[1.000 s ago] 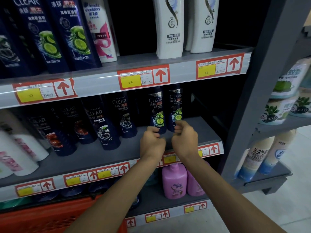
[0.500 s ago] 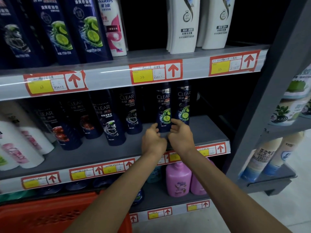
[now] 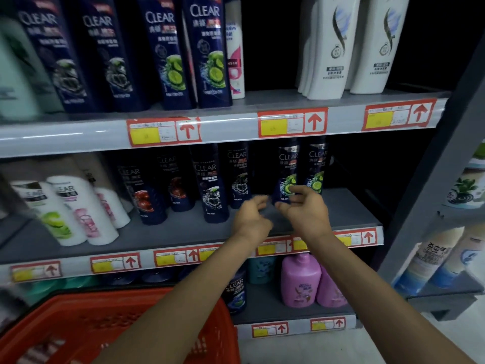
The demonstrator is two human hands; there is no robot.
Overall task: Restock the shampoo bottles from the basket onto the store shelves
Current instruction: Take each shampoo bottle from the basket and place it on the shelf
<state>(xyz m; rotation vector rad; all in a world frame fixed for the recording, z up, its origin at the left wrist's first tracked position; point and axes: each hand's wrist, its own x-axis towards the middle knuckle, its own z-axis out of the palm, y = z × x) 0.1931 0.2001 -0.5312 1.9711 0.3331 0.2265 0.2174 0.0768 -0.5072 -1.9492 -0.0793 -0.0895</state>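
Hands sit close together on my feed, both at the middle shelf (image 3: 183, 232) near its right end. The left hand (image 3: 252, 219) hovers just short of the bottles, fingers loosely curled with nothing in them. The right hand (image 3: 305, 211) has its thumb and fingers around the base of the lime bottle (image 3: 286, 169), but through the blur I cannot tell whether it grips the bottle or only sits in front of it. A second lime bottle (image 3: 316, 166) stands upright just right of the first. I count six dark bottles on this shelf: those two and four others (image 3: 212, 185) to their left. Three white bottles (image 3: 73, 206) are farther left. On the top shelf (image 3: 249, 106) I count four dark bottles (image 3: 168, 48) and, at the right, two white front bottles (image 3: 330, 48). Two pink bottles (image 3: 300, 279) stand on the bottom shelf. One red basket (image 3: 78, 324) is near left, its contents too blurred to make out.
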